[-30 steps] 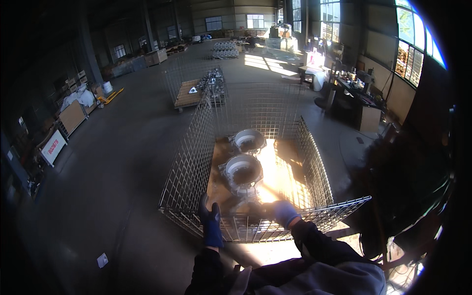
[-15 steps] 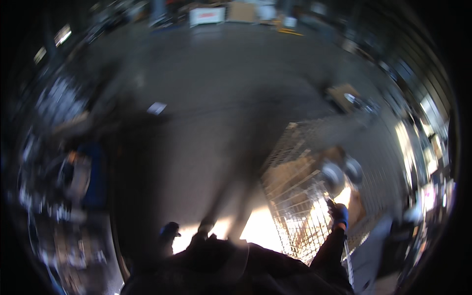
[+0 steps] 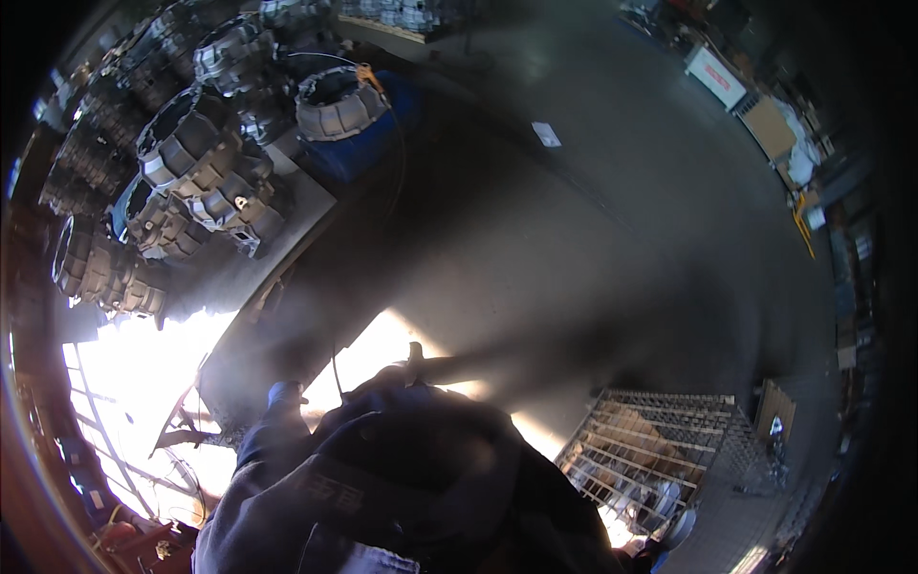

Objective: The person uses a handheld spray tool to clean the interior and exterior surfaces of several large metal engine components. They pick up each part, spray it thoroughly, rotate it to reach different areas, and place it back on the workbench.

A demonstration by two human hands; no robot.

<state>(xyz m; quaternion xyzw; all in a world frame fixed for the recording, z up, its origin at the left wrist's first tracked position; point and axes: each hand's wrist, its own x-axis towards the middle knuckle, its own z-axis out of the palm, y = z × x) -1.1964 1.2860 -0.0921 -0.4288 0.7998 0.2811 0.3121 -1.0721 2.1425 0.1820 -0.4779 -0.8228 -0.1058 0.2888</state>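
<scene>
My left hand, in a blue glove, hangs low beside my dark jacket at the left. Only a small part of its fingers shows, too little to read their grip. My right hand is at the lower edge, at the near side of a wire mesh crate; shadow and my sleeve hide its fingers. Beside it is a round grey metal part. Brown cardboard and more greyish parts lie inside the crate.
At the left, several ribbed metal housings are stacked on a bench. One housing rests on a blue stand, an orange hook-like piece at its rim. A white paper lies on the floor. Boxes stand far right.
My view has swung left, bringing the stacked housings into sight and shifting the crate toward the lower right. My right hand, earlier plain over the crate, is now mostly hidden at the lower edge.
</scene>
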